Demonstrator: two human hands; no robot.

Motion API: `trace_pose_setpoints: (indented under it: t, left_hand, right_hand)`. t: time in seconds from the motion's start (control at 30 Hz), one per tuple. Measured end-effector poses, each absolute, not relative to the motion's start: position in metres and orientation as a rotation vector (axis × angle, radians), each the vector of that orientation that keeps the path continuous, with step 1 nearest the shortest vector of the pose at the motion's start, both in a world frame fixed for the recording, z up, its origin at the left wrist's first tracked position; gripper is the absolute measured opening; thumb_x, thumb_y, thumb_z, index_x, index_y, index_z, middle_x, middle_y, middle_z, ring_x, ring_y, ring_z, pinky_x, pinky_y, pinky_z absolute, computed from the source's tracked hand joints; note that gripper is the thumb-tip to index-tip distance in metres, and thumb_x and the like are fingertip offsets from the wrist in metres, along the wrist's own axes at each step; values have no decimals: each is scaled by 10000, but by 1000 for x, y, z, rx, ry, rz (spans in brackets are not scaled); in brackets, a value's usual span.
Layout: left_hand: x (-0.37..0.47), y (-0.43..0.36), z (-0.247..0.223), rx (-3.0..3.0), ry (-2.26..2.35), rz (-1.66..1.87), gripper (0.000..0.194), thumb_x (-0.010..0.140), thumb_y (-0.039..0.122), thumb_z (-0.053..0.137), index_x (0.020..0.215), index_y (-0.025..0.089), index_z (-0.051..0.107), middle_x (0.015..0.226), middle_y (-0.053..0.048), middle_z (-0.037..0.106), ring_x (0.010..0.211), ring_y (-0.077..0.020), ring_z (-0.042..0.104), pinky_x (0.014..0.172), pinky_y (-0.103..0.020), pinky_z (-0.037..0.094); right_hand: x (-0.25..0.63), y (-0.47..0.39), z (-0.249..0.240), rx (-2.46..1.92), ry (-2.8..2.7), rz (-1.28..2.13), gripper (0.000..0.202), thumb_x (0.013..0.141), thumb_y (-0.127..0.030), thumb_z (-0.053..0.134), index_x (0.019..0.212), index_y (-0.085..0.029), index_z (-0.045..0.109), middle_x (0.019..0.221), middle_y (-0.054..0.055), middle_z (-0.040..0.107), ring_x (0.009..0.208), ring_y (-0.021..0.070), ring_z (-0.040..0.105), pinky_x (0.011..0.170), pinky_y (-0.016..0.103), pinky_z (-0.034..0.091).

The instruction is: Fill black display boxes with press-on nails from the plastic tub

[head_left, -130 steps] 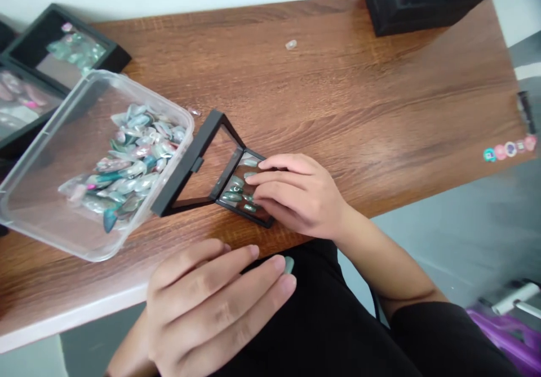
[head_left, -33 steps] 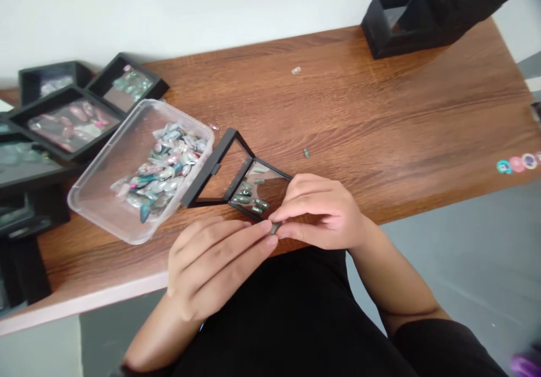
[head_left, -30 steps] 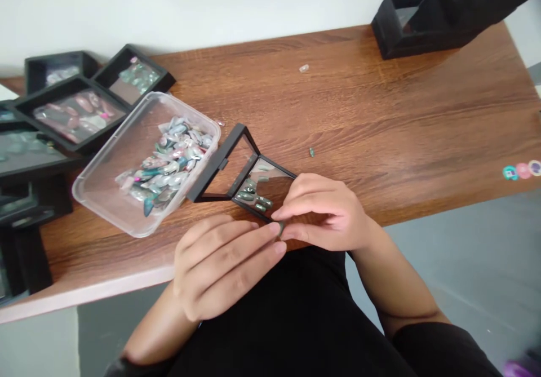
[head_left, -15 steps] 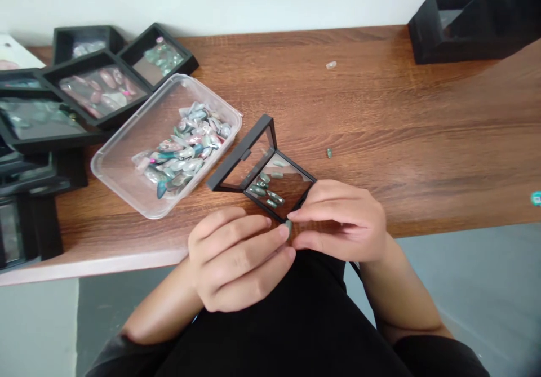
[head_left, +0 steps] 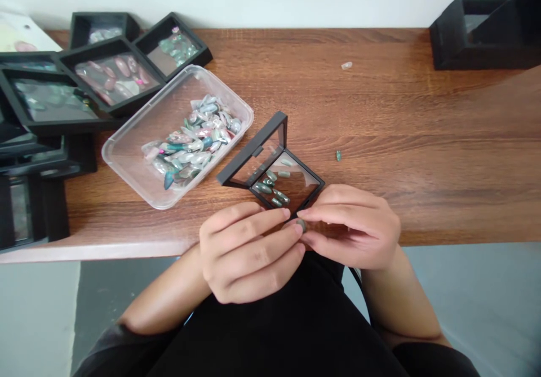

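Note:
My left hand [head_left: 249,253] and my right hand [head_left: 355,225] meet at the near table edge, fingertips together around one small grey-green press-on nail [head_left: 301,225]. It sits on a left fingertip, and my right thumb and forefinger pinch it. Just beyond the fingers lies an open black display case [head_left: 276,171] with its clear lid raised to the left; several green nails rest on its clear base. A clear plastic tub [head_left: 139,140] to the left holds a heap of pale green, teal and pink nails.
Several black display cases [head_left: 105,72] with nails are stacked at the far left. One loose green nail [head_left: 338,155] and one pale nail [head_left: 346,65] lie on the wooden table [head_left: 422,129]. A black box [head_left: 477,39] stands at the far right corner.
The view has swung left and level. My right hand left the case base and came to my left hand's fingertips, where both now pinch the small nail. The case and tub stay put.

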State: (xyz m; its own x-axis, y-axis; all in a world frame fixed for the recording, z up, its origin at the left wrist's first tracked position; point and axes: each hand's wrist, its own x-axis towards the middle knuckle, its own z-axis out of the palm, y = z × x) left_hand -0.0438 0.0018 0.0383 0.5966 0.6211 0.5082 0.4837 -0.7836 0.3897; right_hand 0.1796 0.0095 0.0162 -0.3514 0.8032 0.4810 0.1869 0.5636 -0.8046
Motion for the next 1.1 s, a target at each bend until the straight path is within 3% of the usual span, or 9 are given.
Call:
trace_pose_setpoints:
  t: [0.1,0.27,0.37,0.53,0.7,0.83,0.97,1.1]
  left_hand:
    - [-46,17,35,2858,627,1107,119,917,218,687,994,301,723,1023,84,782,974,-126,745,780,-252,626]
    - [-56,9,22,2847,703,1202,220,845,220,776,1056,264,734,990,83,788,906,-135,745,773,-279,584]
    - [-68,-7,6,2844,757,1095,263,911,199,691,1172,217,712,1133,27,772,1030,-168,730,841,-307,560]
    - [-81,-19,-8,2839,936,833,467,867,264,759,1313,197,637,1363,-9,664,1273,-211,630,1017,-334,515]
    - [-75,-15,-3,2829,998,802,431,874,267,753,1288,203,652,1351,-2,670,1278,-215,632,1054,-345,506]
    - [-72,-12,-2,2807,1010,795,400,876,263,753,1262,206,665,1322,8,687,1256,-221,648,1031,-350,516]
    - [-71,-11,-3,2792,1028,792,380,870,252,761,1238,204,677,1286,14,707,1232,-217,664,994,-343,522]
    - [-70,-11,-2,2777,1035,795,381,858,242,772,1227,205,683,1274,13,713,1213,-220,676,968,-343,527]
  right_hand:
    - [186,13,16,-836,-1911,758,286,776,-122,785,1052,-162,722,808,48,715,692,133,646,629,283,547]
    - [202,28,21,-980,-2131,646,220,809,-181,776,1023,-183,724,814,29,715,682,122,643,628,271,521]
    - [202,41,27,-1061,-2341,576,145,849,-225,736,992,-201,732,838,12,717,683,128,633,625,285,494]
    - [189,54,31,-1145,-2554,656,121,900,-251,687,1002,-214,742,854,-8,703,740,128,637,656,275,468]
    - [190,49,29,-1137,-2469,723,214,924,-279,676,1119,-216,738,867,6,688,749,114,617,684,266,473]
    - [217,44,30,-1210,-2222,787,307,853,-263,765,1157,-251,725,743,-37,620,600,81,494,578,252,417]
    - [249,49,20,-1392,-2010,642,333,811,-249,802,1132,-305,735,735,-43,601,605,94,474,587,276,406]
    - [255,58,6,-1443,-2052,508,296,809,-293,805,1100,-278,751,746,-26,595,645,110,492,648,301,441]
